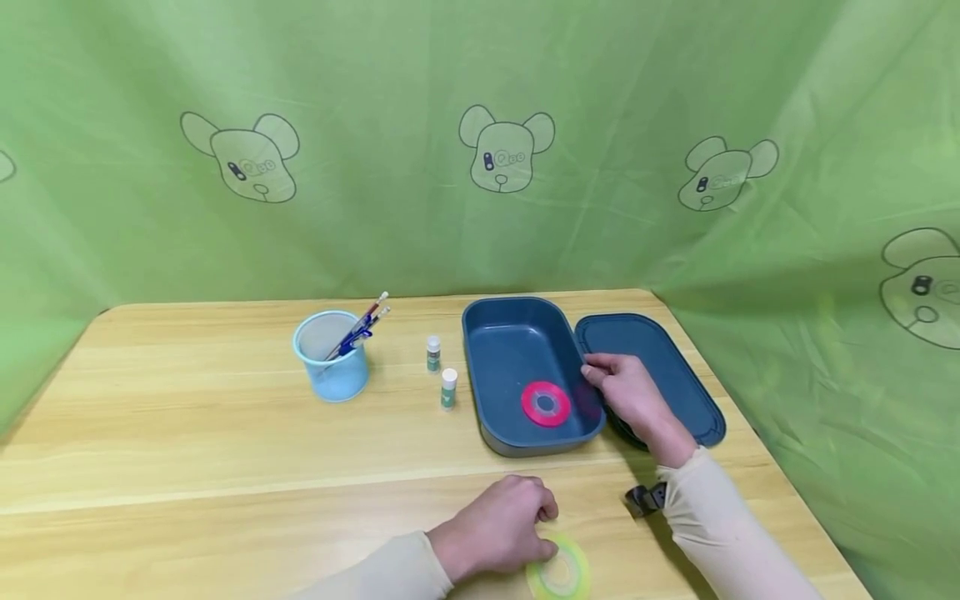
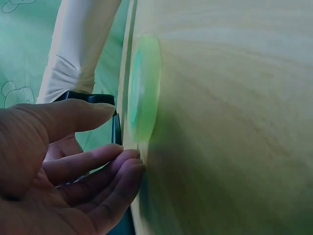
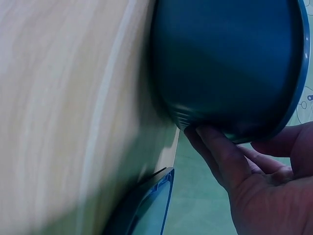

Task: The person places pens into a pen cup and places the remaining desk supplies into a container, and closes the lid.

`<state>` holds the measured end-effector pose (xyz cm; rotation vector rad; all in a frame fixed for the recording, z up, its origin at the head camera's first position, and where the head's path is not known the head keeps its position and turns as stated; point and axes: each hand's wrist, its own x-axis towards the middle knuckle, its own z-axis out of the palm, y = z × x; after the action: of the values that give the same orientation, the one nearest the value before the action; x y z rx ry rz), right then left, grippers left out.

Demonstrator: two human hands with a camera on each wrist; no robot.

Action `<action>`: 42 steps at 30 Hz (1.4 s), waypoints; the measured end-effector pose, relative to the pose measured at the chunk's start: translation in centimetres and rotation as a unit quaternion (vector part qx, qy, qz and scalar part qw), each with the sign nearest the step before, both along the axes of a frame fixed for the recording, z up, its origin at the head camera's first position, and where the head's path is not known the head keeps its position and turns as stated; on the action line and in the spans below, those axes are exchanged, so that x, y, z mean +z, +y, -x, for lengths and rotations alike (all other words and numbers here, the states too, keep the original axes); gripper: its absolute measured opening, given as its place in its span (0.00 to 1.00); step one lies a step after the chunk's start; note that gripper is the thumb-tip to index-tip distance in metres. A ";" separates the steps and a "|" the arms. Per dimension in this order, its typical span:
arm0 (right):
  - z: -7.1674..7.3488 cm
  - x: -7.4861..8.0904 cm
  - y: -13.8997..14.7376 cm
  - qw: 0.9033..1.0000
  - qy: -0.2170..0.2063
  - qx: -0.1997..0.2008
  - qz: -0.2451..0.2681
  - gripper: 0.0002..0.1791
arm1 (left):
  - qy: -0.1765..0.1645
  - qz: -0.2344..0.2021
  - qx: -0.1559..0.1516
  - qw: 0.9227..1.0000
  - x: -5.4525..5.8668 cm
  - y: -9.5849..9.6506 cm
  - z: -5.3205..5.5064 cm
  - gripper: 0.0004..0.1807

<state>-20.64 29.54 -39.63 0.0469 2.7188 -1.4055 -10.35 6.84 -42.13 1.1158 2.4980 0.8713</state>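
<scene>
My left hand (image 1: 501,527) is over the front of the table beside a yellow-green roll of tape (image 1: 559,568). In the left wrist view, the thumb and fingers are apart, and the tape roll (image 2: 145,88) is just beyond the fingertips with nothing gripped. My right hand (image 1: 633,392) holds the right wall of a dark blue plastic box (image 1: 510,346). The right wrist view has its fingers against the outside of the box (image 3: 225,63) and the thumb at the rim. A pink roll of tape (image 1: 534,415) lies flat on the box floor.
The box's dark blue lid (image 1: 660,358) lies right of it, partly under my right hand. Two glue sticks (image 1: 448,390) stand left of the box. Farther left is a light blue mesh pen cup (image 1: 339,382) with pencils and pens. A green curtain (image 1: 390,233) hangs behind the table.
</scene>
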 end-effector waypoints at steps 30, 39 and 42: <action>-0.1 0.2 0.1 1.000 -0.009 0.003 -0.011 0.24 | 0.066 0.050 -0.047 0.995 -0.9 0.6 -0.8 0.12; -0.1 0.1 0.2 1.000 -0.013 0.005 -0.021 0.25 | 0.088 0.088 -0.029 0.992 -0.7 1.1 -1.2 0.08; -0.1 0.2 0.0 1.000 -0.010 0.003 -0.024 0.25 | 0.097 0.103 -0.028 0.990 -0.6 1.1 -1.2 0.07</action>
<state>-20.59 29.56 -39.45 0.0549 2.7330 -1.3300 -9.14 7.97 -42.68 1.2444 2.6242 0.4957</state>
